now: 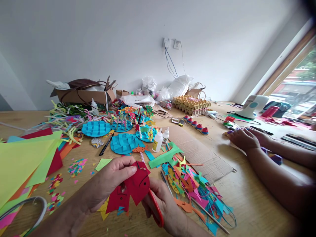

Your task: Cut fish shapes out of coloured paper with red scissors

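Observation:
My left hand [112, 182] pinches a piece of red paper [133, 189] with black pen lines drawn on it, holding it up just above the table. My right hand [161, 200] is closed round red-handled scissors [156, 209], right beside the lower edge of the red paper. The blades are hidden behind the paper. A second red cut-out [116, 200] lies under it on the wooden table [247, 194].
Coloured paper scraps [195, 187] lie right of my hands, large paper sheets [24, 158] on the left. Blue woven paper discs [124, 144], glue bottles [158, 141], a black marker [106, 144], flat cardboard [197, 151], egg trays [191, 103] and boxes [84, 95] sit beyond. Another person's hands [244, 138] rest at the right.

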Available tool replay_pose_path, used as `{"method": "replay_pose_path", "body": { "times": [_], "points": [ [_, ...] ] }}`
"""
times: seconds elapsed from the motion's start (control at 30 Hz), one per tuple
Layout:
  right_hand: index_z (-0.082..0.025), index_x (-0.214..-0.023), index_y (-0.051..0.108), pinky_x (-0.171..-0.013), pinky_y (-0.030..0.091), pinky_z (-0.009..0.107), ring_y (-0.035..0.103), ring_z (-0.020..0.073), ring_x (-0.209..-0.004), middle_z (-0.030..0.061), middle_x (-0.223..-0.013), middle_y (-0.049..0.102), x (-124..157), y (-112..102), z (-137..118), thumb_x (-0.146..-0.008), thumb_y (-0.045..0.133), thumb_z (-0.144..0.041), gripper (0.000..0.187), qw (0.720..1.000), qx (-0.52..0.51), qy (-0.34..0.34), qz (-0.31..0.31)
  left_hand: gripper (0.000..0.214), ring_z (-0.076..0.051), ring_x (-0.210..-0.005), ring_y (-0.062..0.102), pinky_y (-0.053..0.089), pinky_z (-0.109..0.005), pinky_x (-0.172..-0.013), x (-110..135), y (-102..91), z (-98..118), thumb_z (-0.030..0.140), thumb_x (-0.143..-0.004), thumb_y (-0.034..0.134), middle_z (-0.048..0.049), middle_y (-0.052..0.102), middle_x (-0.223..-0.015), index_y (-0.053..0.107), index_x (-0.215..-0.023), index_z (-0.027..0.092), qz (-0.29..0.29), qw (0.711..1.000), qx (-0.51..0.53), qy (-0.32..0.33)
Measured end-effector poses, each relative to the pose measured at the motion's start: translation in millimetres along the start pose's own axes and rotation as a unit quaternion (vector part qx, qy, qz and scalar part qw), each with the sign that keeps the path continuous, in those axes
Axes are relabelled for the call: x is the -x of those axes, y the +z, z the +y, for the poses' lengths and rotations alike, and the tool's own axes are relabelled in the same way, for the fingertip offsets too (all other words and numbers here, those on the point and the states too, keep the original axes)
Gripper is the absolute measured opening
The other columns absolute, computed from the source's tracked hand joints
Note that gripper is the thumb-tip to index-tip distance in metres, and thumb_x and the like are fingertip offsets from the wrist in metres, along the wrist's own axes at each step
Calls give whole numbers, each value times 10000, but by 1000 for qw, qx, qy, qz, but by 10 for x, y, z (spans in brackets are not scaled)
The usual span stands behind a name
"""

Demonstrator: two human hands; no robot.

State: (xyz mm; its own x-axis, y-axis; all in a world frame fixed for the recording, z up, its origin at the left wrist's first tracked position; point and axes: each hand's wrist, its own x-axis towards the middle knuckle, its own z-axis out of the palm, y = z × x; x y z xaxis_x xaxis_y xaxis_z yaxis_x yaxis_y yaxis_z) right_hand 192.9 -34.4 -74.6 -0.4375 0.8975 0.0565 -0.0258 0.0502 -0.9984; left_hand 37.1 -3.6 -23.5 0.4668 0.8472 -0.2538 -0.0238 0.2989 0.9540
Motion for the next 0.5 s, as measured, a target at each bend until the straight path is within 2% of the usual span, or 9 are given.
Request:
{"method": "replay_pose_path", "body": {
  "times": [0.33, 0.5],
  "points": [
    [-159, -628, 483, -385, 248, 154, 282, 46, -433, -54, -549, 356, 8, -12, 35, -829, 473, -558, 446, 1000, -25, -14, -1, 213, -76, -532, 436, 337, -193, -522, 0, -51, 17, 350, -728, 630, 43, 543, -615, 542, -691, 160, -20, 1000, -4, -18],
    [-174, -593, 413, -363, 247, 153, 278, 51, -410, -58, -495, 334, 11, -24, 41, -836, 422, -580, 474, 1000, 5, 9, -13, 153, -74, -525, 430, 338, -195, -529, 13, -106, 13, 310, -743, 613, 55, 520, -615, 546, -745, 173, -45, 998, 20, -32]
  ]
}}
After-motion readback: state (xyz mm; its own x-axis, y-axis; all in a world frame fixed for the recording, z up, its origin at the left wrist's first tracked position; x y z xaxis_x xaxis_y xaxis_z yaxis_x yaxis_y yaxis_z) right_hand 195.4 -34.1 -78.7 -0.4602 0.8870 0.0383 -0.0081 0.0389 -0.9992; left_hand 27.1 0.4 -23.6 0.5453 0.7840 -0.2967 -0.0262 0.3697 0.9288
